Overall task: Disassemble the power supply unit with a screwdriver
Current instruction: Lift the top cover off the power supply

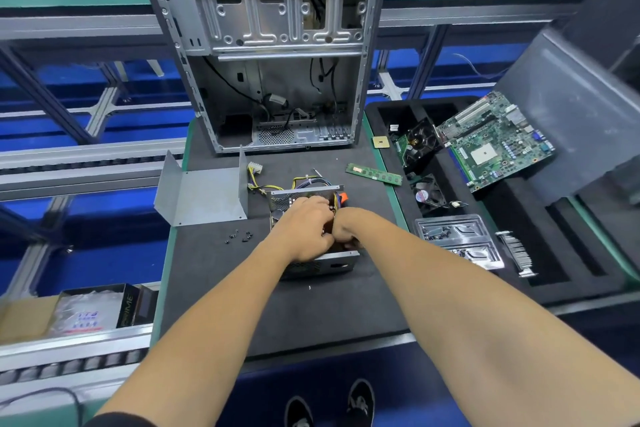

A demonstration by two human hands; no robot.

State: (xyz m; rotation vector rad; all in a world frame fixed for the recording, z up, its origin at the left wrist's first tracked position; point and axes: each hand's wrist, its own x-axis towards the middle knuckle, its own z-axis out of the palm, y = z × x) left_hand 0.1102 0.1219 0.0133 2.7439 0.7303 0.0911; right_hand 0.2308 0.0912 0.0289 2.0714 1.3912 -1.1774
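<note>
The power supply unit (pixel 322 265) lies open-topped in the middle of the black mat (pixel 294 315), with its yellow and black cable bundle (pixel 277 185) trailing to the far left. Both my hands reach into it side by side. My left hand (pixel 306 230) curls its fingers down over the inner parts. My right hand (pixel 344 230) is curled tight against it at the right wall. What the fingers grip inside is hidden. An orange piece (pixel 343 198) shows just behind the unit. The unit's grey cover (pixel 204 196) lies to the left, and several small black screws (pixel 239 236) lie in front of the cover.
An emptied computer case (pixel 277 55) stands at the back of the mat. A RAM stick (pixel 374 174) and a CPU (pixel 380 141) lie to the right. The black foam tray (pixel 554 270) holds a motherboard (pixel 495 142), fans, a plastic screw tray (pixel 457 239) and a card. Conveyor rails run on the left.
</note>
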